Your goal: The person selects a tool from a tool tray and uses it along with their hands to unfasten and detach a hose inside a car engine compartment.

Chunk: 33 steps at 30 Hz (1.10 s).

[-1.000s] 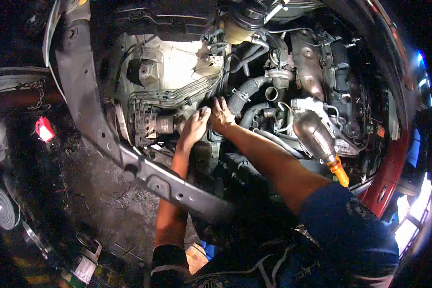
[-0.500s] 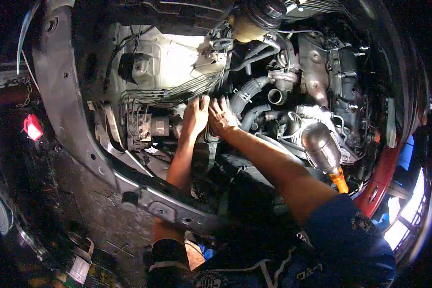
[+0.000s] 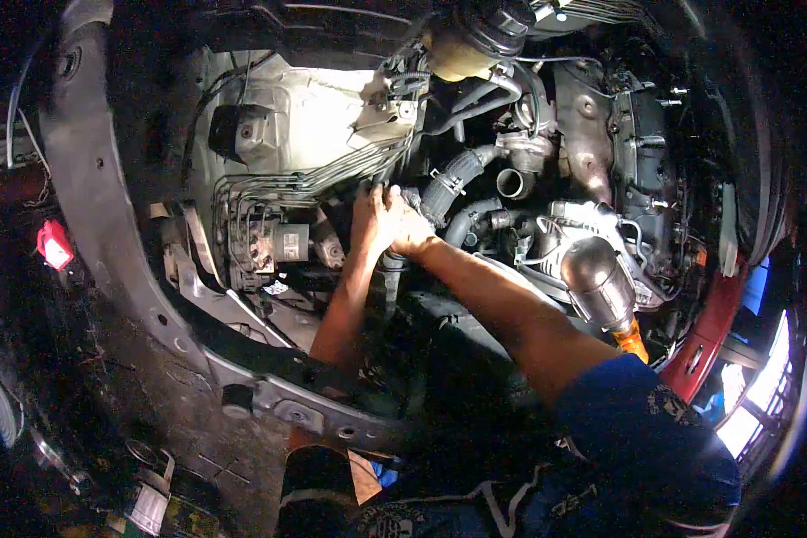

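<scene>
My left hand [image 3: 374, 220] and my right hand [image 3: 407, 229] touch each other deep in the engine bay, left of a ribbed grey hose [image 3: 451, 182] with clamps. Their fingers are bent and point down into a dark gap; what they hold, if anything, is hidden. Left of them are a silver cylinder [image 3: 290, 242] on a block and a row of thin metal pipes [image 3: 323, 179]. An open round pipe mouth [image 3: 512, 184] lies to the right of the hose.
A work lamp [image 3: 598, 282] with an orange handle rests over the engine at right. A reservoir [image 3: 457, 56] with a black cap is at the top. The curved metal front crossbar [image 3: 269, 394] passes over my left forearm. A red object [image 3: 56, 245] lies far left.
My left hand has moved right, against my right hand, so the gap between them has closed. The view has shifted slightly, and the crossbar appears further left and lower.
</scene>
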Available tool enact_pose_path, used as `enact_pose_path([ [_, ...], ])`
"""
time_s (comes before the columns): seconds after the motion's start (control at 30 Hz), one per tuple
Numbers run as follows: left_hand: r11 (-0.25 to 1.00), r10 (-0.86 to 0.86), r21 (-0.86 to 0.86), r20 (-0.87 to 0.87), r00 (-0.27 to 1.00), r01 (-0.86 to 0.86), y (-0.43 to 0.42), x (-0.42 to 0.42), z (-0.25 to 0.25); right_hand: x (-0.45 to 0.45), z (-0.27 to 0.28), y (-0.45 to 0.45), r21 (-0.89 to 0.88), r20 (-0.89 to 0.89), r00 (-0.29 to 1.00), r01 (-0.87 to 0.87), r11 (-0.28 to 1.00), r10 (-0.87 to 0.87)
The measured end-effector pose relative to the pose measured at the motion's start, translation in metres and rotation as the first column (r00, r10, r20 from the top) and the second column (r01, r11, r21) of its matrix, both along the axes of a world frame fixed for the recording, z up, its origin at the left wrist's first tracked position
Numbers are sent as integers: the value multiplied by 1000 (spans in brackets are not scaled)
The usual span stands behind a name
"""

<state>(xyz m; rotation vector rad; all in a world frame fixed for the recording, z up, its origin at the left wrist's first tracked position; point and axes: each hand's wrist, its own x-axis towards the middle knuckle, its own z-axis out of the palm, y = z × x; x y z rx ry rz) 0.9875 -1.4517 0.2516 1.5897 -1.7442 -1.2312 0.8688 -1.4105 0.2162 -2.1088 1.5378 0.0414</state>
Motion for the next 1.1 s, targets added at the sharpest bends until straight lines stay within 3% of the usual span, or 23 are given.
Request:
enact_pose_path([
  [0.03,991,-8,129,-84,996,19,-2,-2,-18,6,19,-5,-26,-199,970,-145,989,137],
  [0.07,994,-5,108,-73,997,13,-2,-3,-25,9,32,-6,-46,-361,901,-275,960,241],
  [0.1,993,19,-119,27,999,-15,3,-6,-28,11,43,-7,-54,-509,797,-406,912,325],
  [0.13,939,64,-343,121,991,-19,6,-7,-23,13,49,-5,116,-639,648,-451,885,414],
  [0.17,989,30,-147,62,998,-21,9,-7,-19,17,54,-2,195,-619,647,-423,885,445],
  [0.27,972,-187,-147,-9,982,183,11,-6,-29,29,62,-7,329,-592,656,-335,883,469],
  [0.3,938,-263,-237,-18,965,252,11,-3,-12,32,55,-10,288,-604,673,-314,905,426],
  [0.33,946,-296,-124,52,954,301,13,-5,-15,35,47,-13,241,-618,691,-287,927,375],
  [0.5,935,-342,-201,-275,899,294,2,-4,-29,38,14,-25,-9,-670,740,-93,996,64],
  [0.6,912,-214,268,-336,917,311,-19,-8,2,42,-1,-24,-132,-741,664,0,991,-99],
  [0.63,890,-397,-347,-266,879,297,-2,-15,-78,45,-2,-26,-169,-764,627,32,985,-152],
  [0.73,869,-473,-284,-233,850,406,-9,-16,-68,49,-14,-27,-291,-855,432,60,955,-288],
  [0.8,878,-473,-214,-254,843,428,-9,-14,-64,54,-22,-29,-377,-908,188,25,926,-375],
  [0.87,888,-460,-148,-283,842,435,-9,-14,-56,60,-30,-36,-466,-852,-232,-71,882,-469],
  [0.9,892,-452,-120,-297,841,436,-5,-14,-55,63,-32,-42,-490,-721,-495,-129,862,-485],
  [1.1,904,-396,22,-340,853,428,-4,-18,-52,46,-42,-46,-557,-752,-397,-46,829,-527],
])
